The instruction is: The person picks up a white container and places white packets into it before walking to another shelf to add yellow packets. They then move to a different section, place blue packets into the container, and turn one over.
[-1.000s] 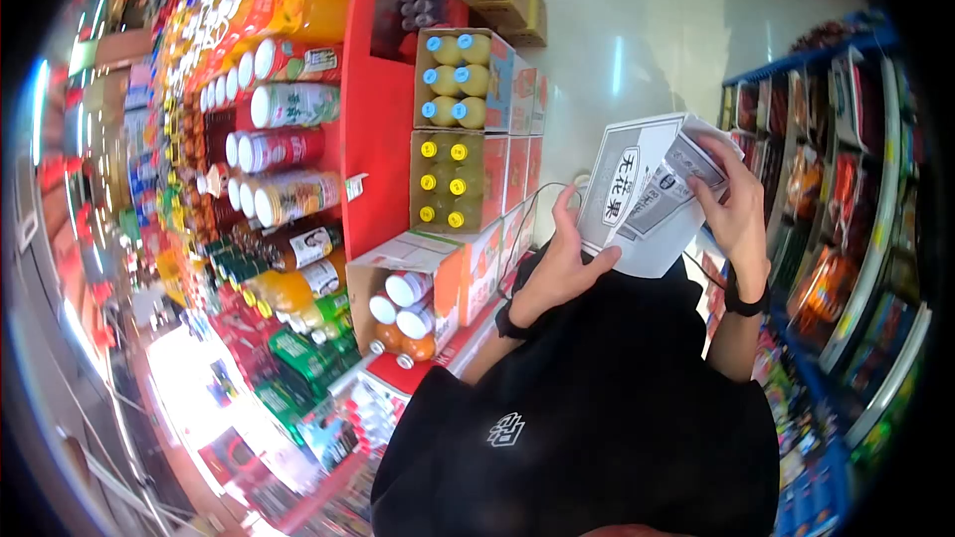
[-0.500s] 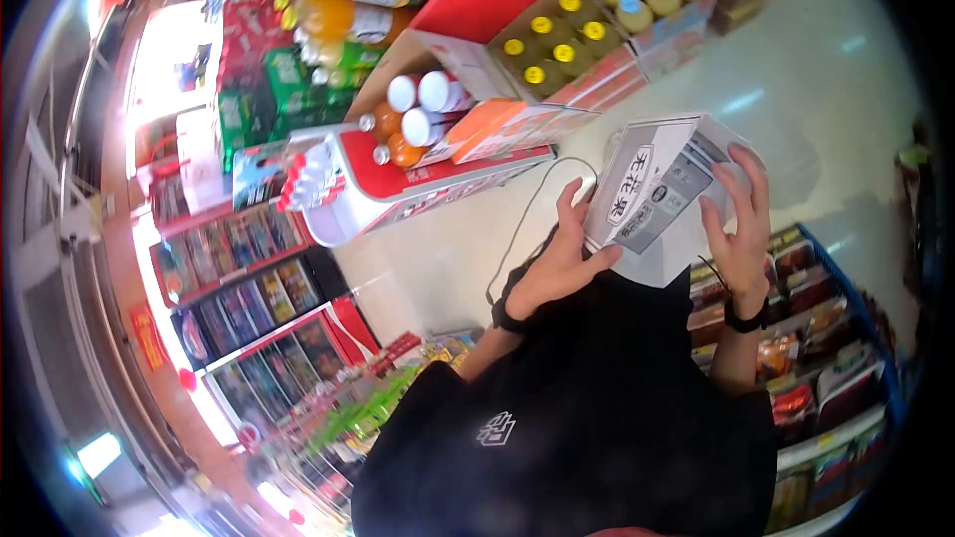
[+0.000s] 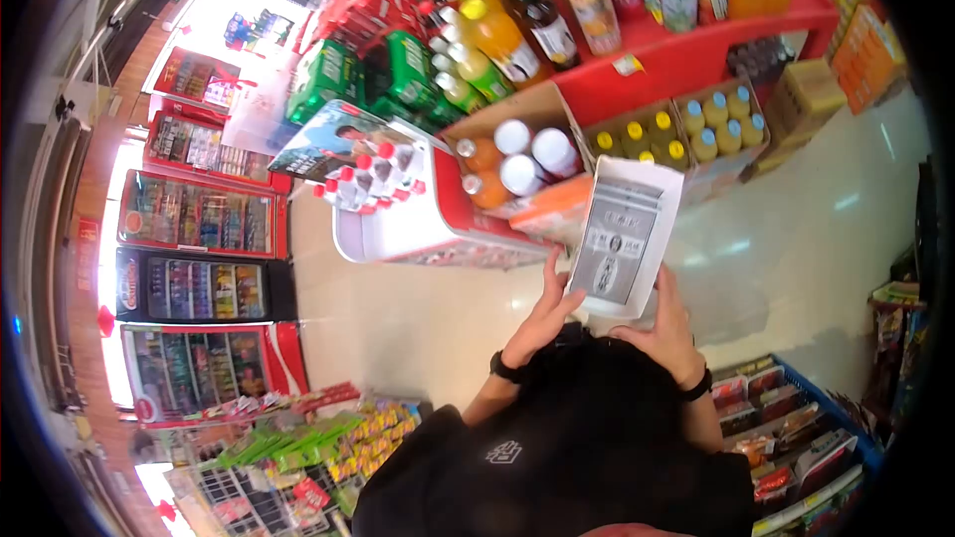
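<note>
Head view: red table (image 3: 681, 62) of bottles stretches beyond the hands; half a second ago it lay up and to their left. White-and-red chest (image 3: 433, 214) ahead-left of the hands, small bottles on top. Open carton (image 3: 542, 104) just past the chest, bottles inside, now nearly straight ahead of the left hand. White box (image 3: 617, 249) between the hands, long side pointing away; grey printed panel now faces up, earlier slanted with a lettered side showing. Hands apart, gripping the box: left hand (image 3: 542, 313) at its near left edge, right hand (image 3: 668, 338) shifted from far right edge to near right corner.
</note>
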A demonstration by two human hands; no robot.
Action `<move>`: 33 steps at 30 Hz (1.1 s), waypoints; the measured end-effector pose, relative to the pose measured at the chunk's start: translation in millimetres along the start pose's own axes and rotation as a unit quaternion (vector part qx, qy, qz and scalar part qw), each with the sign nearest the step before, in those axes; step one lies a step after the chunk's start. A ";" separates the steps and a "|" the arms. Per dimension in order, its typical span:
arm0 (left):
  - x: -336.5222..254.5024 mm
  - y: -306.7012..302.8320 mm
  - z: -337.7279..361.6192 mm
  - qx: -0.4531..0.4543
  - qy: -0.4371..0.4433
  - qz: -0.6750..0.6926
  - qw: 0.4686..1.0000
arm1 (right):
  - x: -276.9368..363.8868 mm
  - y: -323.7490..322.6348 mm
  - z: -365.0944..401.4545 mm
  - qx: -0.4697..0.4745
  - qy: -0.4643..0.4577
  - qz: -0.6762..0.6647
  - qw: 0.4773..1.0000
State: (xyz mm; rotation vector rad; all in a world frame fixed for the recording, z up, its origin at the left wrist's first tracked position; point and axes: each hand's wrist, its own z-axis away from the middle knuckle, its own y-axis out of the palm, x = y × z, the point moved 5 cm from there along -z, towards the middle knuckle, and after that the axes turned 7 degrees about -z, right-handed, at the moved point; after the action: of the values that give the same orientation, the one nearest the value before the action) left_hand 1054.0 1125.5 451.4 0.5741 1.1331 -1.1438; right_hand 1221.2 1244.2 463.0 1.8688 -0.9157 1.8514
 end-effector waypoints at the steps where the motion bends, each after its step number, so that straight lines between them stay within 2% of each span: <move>1: -0.2 -18.0 2.9 0.016 0.022 -0.009 1.000 | 6.5 18.2 -4.5 0.000 -0.016 0.014 1.000; 3: 6.9 -56.4 15.7 0.028 0.042 -0.008 0.999 | 10.9 59.8 -15.8 0.005 -0.046 0.042 0.998; 7: 41.6 -129.5 51.5 0.032 0.060 0.001 0.998 | 62.2 132.3 -33.0 0.050 -0.109 0.057 0.991; 8: 46.9 -146.4 62.4 0.033 0.060 0.001 0.998 | 54.5 155.1 -35.8 0.071 -0.118 0.065 0.988; 10: 53.1 -179.3 83.4 0.041 0.036 0.036 0.998 | 56.2 197.2 -44.7 0.125 -0.088 0.052 0.987; 17: 96.7 -275.6 123.6 -0.112 -0.043 0.175 0.977 | 65.4 323.5 -82.0 0.208 -0.095 0.003 0.973; 18: 112.0 -286.2 124.3 -0.140 -0.056 0.167 0.974 | 67.3 338.6 -87.2 0.224 -0.099 -0.004 0.970; 19: 123.5 -294.1 126.3 -0.156 -0.034 0.155 0.975 | 71.2 351.7 -91.6 0.237 -0.103 -0.011 0.966; 21: 139.8 -306.2 128.9 -0.182 0.003 0.125 0.975 | 78.6 368.9 -96.1 0.257 -0.106 0.001 0.961; 23: 139.7 -317.9 132.4 -0.193 -0.012 0.148 0.970 | 70.9 384.4 -102.6 0.293 -0.093 -0.018 0.951; 26: 191.4 -331.1 118.8 -0.220 -0.050 0.129 0.966 | 46.1 405.5 -111.6 0.316 -0.140 0.020 0.938; 28: 219.7 -345.4 108.3 -0.293 0.031 0.127 0.947 | 22.5 420.2 -121.4 0.334 -0.161 0.062 0.927; 29: 212.3 -349.6 111.0 -0.330 0.000 0.190 0.925 | 17.5 423.0 -121.0 0.346 -0.162 0.079 0.921; 31: 205.2 -352.7 117.0 -0.375 -0.055 0.254 0.890 | 29.9 429.4 -137.6 0.373 -0.091 0.005 0.923; 33: 200.3 -362.4 113.0 -0.390 -0.083 0.266 0.878 | 30.9 433.7 -150.7 0.364 -0.132 -0.004 0.922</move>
State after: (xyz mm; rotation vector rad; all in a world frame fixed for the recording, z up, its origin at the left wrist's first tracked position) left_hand 765.3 817.7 373.1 0.1217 1.0831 -0.1996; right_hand 820.4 1021.5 423.3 2.5866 -0.2741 2.1525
